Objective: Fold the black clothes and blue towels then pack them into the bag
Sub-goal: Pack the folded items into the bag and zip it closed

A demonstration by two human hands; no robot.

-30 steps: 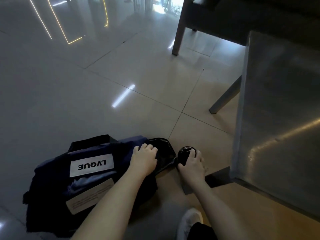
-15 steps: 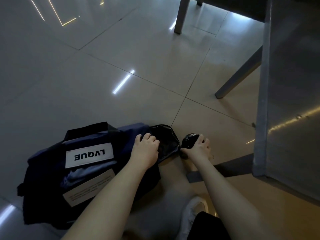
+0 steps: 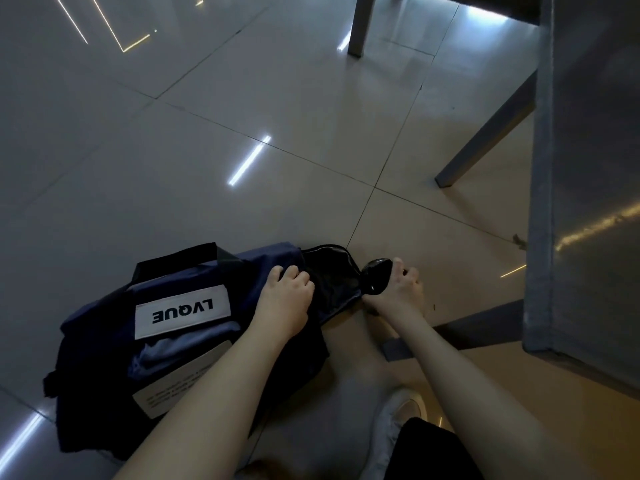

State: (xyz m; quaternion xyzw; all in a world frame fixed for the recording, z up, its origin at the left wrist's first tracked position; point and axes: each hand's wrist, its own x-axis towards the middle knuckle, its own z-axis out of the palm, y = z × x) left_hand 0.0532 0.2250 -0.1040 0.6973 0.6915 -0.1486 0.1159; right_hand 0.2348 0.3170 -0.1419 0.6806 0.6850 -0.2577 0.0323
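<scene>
A navy bag with a white LVQUE label lies on the tiled floor at lower left. Its right end is open and shows black lining. My left hand grips the navy fabric at the edge of that opening. At the opening's right tip, my right hand holds a small glossy black bundle. I cannot tell what the bundle is. A paler blue cloth shows on the bag between its two labels.
A grey metal table fills the right side, its near corner just right of my right hand. Its legs slant to the floor behind the bag, with another leg farther back. My white shoe stands below my right forearm.
My right hand has lifted the black bundle slightly and holds it against the tip of the bag's opening. My left hand keeps its grip on the bag. The view has tilted down.
</scene>
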